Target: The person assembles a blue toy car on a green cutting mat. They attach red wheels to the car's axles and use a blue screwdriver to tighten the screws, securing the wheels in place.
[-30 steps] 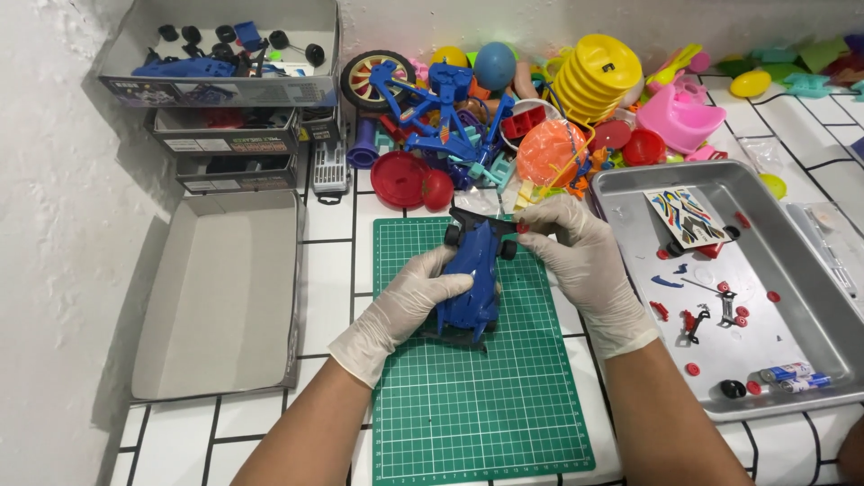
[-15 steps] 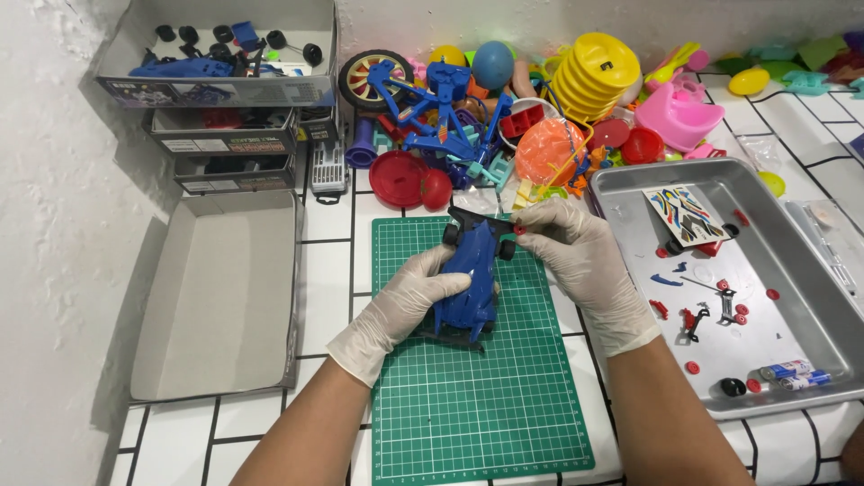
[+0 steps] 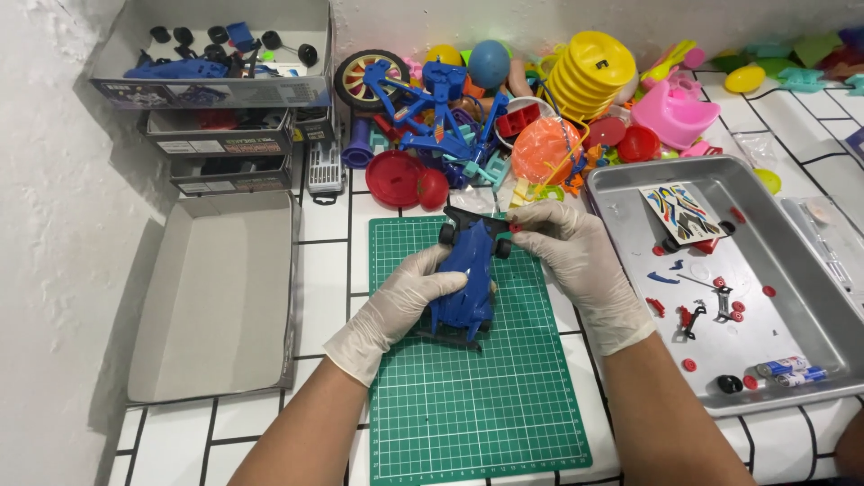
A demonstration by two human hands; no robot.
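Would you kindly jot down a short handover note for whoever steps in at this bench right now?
Left hand: gloved, gripping the side of the blue toy car on the green cutting mat.
Right hand: gloved, fingertips pinching at the car's far end beside a black wheel.
Metal tray to the right holds small red parts, a sticker sheet and two small batteries.
Done: car body and wheels together.
Left: loose parts in the tray, seemingly unfitted.

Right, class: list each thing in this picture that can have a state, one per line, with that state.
Blue toy car: lying on the green cutting mat, gripped by both hands.
Left hand: gloved, closed around the car's side.
Right hand: gloved, pinching the car's far end.
Metal tray: holding small loose parts.
Grey box lid: open side up.
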